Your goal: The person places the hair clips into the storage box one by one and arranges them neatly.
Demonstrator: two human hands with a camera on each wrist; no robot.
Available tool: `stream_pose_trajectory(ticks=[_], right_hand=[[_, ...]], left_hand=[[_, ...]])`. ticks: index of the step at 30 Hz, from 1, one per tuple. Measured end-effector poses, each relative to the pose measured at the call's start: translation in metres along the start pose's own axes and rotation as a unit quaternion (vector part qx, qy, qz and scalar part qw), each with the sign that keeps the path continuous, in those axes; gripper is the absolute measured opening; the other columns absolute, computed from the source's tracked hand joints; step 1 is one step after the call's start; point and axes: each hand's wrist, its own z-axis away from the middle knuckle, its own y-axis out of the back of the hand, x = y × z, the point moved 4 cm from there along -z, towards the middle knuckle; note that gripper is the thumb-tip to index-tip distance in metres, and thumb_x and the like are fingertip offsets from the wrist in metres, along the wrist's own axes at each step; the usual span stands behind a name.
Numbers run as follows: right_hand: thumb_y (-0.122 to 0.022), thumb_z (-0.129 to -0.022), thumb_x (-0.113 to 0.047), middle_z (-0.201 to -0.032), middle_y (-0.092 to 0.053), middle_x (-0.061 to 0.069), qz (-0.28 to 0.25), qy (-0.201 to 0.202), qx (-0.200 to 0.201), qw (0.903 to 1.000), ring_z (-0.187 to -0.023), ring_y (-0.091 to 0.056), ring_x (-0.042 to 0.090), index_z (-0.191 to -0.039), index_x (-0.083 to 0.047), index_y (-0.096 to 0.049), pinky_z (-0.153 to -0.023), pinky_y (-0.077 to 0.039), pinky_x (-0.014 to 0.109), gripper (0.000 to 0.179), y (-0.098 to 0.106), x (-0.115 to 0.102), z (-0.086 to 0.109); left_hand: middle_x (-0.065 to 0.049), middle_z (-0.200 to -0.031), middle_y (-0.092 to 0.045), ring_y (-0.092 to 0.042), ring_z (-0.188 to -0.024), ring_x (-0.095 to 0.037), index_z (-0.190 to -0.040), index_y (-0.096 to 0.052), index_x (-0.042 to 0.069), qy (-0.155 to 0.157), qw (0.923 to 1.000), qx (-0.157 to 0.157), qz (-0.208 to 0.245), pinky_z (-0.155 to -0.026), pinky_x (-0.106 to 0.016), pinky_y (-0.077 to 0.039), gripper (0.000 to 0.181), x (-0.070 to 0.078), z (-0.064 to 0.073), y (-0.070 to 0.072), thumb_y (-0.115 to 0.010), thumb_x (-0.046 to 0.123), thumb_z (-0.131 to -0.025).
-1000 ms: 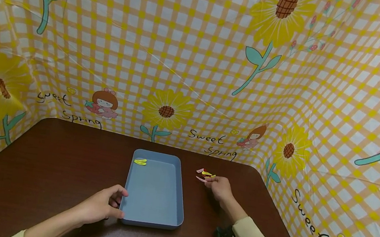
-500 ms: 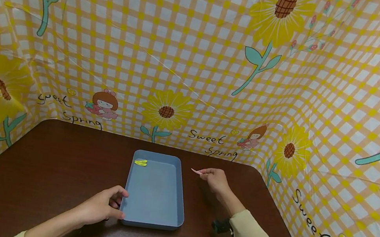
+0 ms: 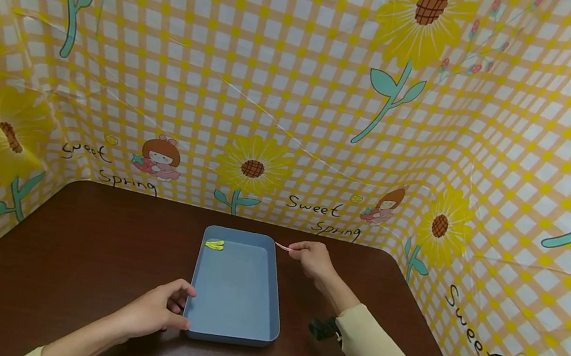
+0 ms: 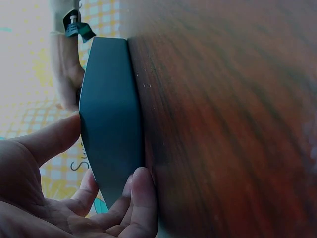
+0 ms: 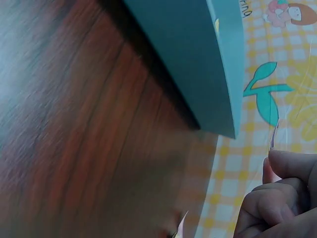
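Standing on the dark brown counter (image 3: pixel 110 251), head view: one blue tray (image 3: pixel 234 296), rectangular, shallow, long side running away from you. Inside, at its far left corner: one yellow petal-shaped item (image 3: pixel 214 245). At its left wall, toward the near corner: your left hand (image 3: pixel 162 310), fingers bent and grasping the wall, thumb at the rim. Off its far right corner: your right hand (image 3: pixel 312 258), fingers pinching one thin pink strip (image 3: pixel 282 246), the tip just beside the rim. Between strip and tray floor: the tray's right wall. At your right cuff: one dark wrist device (image 3: pixel 322 328). Behind: yellow checked cloth (image 3: pixel 197 72) with sunflowers and "Sweet Spring" lettering.

Left wrist view: the tray's outer wall, filling the space between your fingers; your right forearm beyond, blurred.

Right wrist view: the pinched strip, pointing up past your thumb, near the tray's corner, seen against the cloth. Low on the counter: a second pale strip (image 5: pixel 181 225), with a small red piece (image 5: pixel 163 233) beside it, blurred and cut by the edge; whether the two touch, you cannot tell.
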Motion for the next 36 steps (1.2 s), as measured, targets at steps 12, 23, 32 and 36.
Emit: stream_pose_trajectory(ticks=[12,23,32,36], right_hand=[[-0.067,-0.095,-0.015,-0.051,-0.034,-0.006,-0.008,0.004,-0.028,0.9996,-0.042,-0.021,0.009,-0.113,0.000,-0.072,-0.042,-0.023,0.025,0.023,-0.025,-0.023,-0.002],[-0.065,-0.096,-0.011,-0.052,-0.038,-0.006,-0.019,0.015,-0.048,0.9986,-0.041,-0.019,0.009,-0.110,-0.001,-0.072,-0.040,-0.021,0.025,0.019,-0.047,-0.039,-0.006],[-0.070,-0.092,-0.012,-0.071,-0.058,0.000,0.002,0.031,-0.046,0.9985,-0.049,-0.032,0.012,-0.104,-0.004,-0.076,-0.045,-0.027,0.026,0.015,-0.066,-0.047,-0.012],[-0.069,-0.093,-0.011,-0.072,-0.056,0.001,0.003,0.027,-0.052,0.9983,-0.049,-0.033,0.012,-0.104,-0.004,-0.076,-0.045,-0.027,0.026,0.015,-0.075,-0.049,-0.013]], left_hand=[[-0.014,-0.108,-0.054,-0.050,-0.093,-0.024,-0.125,-0.055,0.005,0.001,1.0000,0.002,-0.001,-0.061,-0.036,-0.046,0.051,-0.001,0.001,-0.001,-0.081,0.008,-0.081],[-0.015,-0.108,-0.053,-0.050,-0.093,-0.025,-0.124,-0.056,0.006,0.005,1.0000,-0.003,0.001,-0.061,-0.035,-0.046,0.051,0.002,0.002,0.000,-0.082,0.010,-0.080],[-0.015,-0.108,-0.053,-0.050,-0.092,-0.025,-0.125,-0.055,0.005,0.000,1.0000,-0.003,0.004,-0.061,-0.036,-0.045,0.051,0.002,0.002,0.000,-0.081,0.008,-0.081],[-0.015,-0.108,-0.054,-0.051,-0.091,-0.025,-0.124,-0.055,0.005,0.004,1.0000,-0.002,0.004,-0.061,-0.036,-0.046,0.051,0.002,0.003,0.000,-0.081,0.008,-0.081]])
